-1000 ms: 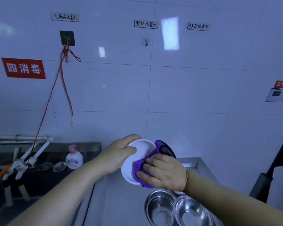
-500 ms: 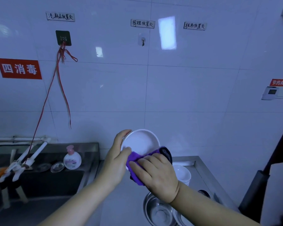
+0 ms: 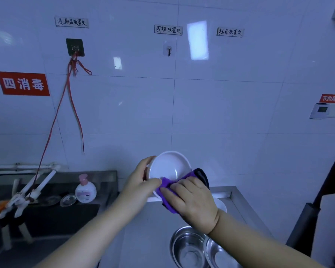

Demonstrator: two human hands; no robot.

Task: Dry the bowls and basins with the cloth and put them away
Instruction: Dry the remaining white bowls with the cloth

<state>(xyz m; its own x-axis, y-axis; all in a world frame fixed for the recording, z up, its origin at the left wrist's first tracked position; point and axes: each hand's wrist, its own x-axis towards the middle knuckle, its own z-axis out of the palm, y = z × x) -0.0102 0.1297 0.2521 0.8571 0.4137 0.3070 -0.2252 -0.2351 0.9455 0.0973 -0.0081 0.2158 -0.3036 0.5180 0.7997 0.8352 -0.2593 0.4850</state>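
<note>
My left hand point(image 3: 141, 182) grips the left rim of a white bowl point(image 3: 167, 167), held tilted in the air with its inside facing me. My right hand point(image 3: 193, 202) presses a purple cloth point(image 3: 169, 185) with a black edge against the bowl's lower rim. Two steel basins point(image 3: 188, 246) point(image 3: 219, 255) sit side by side on the steel counter point(image 3: 149, 225) below my right forearm. Another white bowl point(image 3: 220, 206) stands on the counter behind my right wrist, mostly hidden.
A dark sink point(image 3: 52, 215) lies at the left with a pink-capped soap bottle point(image 3: 85, 189), a small glass lid point(image 3: 67, 199) and white taps point(image 3: 35, 188) on its ledge. Red strings point(image 3: 74, 97) hang from a wall hook. A dark object point(image 3: 307, 225) stands at the right.
The bowl has turned so its inside faces me more. My right hand with the cloth has slid from the bowl's face down to its lower rim. The view has shifted slightly.
</note>
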